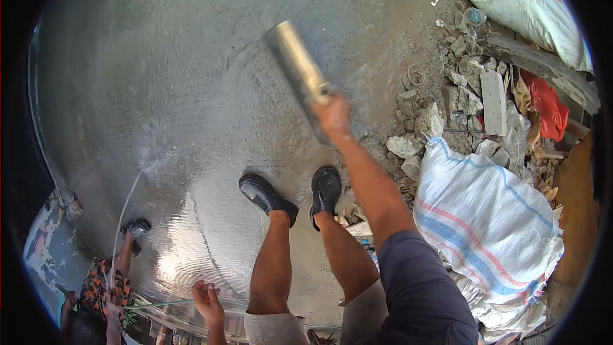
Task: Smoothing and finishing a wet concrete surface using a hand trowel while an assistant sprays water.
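Observation:
My right hand (333, 117) is closed around one end of a long flat trowel (303, 67). The trowel is blurred by motion, with a dark rectangular blade and a pale tan strip along it. It is over the wet grey concrete floor (217, 45), ahead of my feet; whether it touches the surface I cannot tell. My left hand (209, 301) hangs low beside my left leg, fingers loosely curled and somewhat apart, with nothing in it.
At lower left, another person (105, 281) directs a water jet (129, 201) onto the floor; a green hose (156, 305) runs nearby. Broken rubble (469, 92) lines the right side. A striped woven sack (485, 217), a white filled sack (520, 9) and a plank (543, 67) lie there.

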Action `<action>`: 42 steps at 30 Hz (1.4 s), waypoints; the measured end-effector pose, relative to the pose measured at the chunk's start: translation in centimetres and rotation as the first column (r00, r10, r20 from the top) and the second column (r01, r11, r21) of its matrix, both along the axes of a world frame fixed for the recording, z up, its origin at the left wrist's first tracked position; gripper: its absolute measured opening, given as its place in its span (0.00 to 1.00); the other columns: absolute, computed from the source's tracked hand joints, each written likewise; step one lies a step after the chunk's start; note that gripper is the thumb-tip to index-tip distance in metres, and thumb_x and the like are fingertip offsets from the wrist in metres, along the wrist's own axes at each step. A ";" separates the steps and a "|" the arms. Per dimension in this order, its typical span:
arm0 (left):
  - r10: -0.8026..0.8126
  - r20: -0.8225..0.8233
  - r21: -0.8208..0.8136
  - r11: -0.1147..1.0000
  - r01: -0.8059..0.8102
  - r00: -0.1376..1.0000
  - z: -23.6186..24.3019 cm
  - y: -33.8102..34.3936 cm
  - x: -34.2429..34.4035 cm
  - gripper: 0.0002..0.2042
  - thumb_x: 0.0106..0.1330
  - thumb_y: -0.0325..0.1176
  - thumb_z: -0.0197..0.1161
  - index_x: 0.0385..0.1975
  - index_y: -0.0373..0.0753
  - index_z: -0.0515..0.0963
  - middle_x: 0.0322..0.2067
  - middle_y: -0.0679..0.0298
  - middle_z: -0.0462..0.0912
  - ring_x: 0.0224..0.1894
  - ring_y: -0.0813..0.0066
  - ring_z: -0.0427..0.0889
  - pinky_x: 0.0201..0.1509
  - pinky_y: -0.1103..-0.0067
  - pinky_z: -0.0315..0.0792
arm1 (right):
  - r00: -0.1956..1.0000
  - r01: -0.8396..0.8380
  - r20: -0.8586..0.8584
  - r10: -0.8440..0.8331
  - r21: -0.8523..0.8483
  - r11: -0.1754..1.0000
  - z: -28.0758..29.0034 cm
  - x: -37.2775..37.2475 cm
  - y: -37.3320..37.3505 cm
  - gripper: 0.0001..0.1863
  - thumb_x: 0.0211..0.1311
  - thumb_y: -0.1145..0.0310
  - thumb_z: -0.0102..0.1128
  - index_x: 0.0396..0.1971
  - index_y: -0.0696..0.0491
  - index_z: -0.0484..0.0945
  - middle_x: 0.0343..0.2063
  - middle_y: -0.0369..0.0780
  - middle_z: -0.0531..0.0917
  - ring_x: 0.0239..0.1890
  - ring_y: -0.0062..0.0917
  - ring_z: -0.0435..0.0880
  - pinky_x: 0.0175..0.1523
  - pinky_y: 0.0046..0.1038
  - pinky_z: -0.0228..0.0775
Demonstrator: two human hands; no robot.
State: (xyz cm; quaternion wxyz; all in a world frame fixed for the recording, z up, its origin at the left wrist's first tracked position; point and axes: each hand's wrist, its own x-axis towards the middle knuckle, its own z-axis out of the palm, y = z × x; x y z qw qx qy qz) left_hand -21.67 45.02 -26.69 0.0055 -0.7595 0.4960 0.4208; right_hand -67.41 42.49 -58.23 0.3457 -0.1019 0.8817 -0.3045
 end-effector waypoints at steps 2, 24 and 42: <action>0.033 0.006 0.012 0.999 -0.034 0.999 -0.9 -0.3 1.6 0.10 0.63 0.25 0.51 0.43 0.34 0.64 0.27 0.63 0.73 0.26 0.80 0.73 0.30 0.83 0.70 | 0.972 0.155 -0.174 -0.155 -0.012 0.988 1.4 -8.6 2.9 0.18 0.42 0.68 0.67 0.33 0.64 0.76 0.27 0.52 0.81 0.31 0.39 0.82 0.35 0.35 0.72; 0.374 -0.142 -0.071 0.919 -0.387 0.916 -1.4 -7.5 -5.1 0.12 0.62 0.24 0.53 0.44 0.34 0.64 0.28 0.65 0.72 0.28 0.81 0.72 0.32 0.84 0.71 | 0.179 -0.984 0.002 0.984 -0.022 0.179 2.9 16.9 -13.4 0.11 0.56 0.69 0.47 0.36 0.56 0.74 0.39 0.46 0.77 0.47 0.39 0.75 0.49 0.37 0.70; -0.064 -0.015 0.036 0.997 0.065 0.998 -2.0 -22.5 -43.5 0.10 0.62 0.27 0.52 0.42 0.36 0.65 0.26 0.63 0.73 0.25 0.80 0.73 0.29 0.84 0.70 | 0.761 0.131 -0.647 0.043 0.219 0.967 -0.1 -68.3 -13.9 0.24 0.41 0.61 0.68 0.38 0.59 0.76 0.29 0.50 0.80 0.34 0.45 0.79 0.40 0.39 0.70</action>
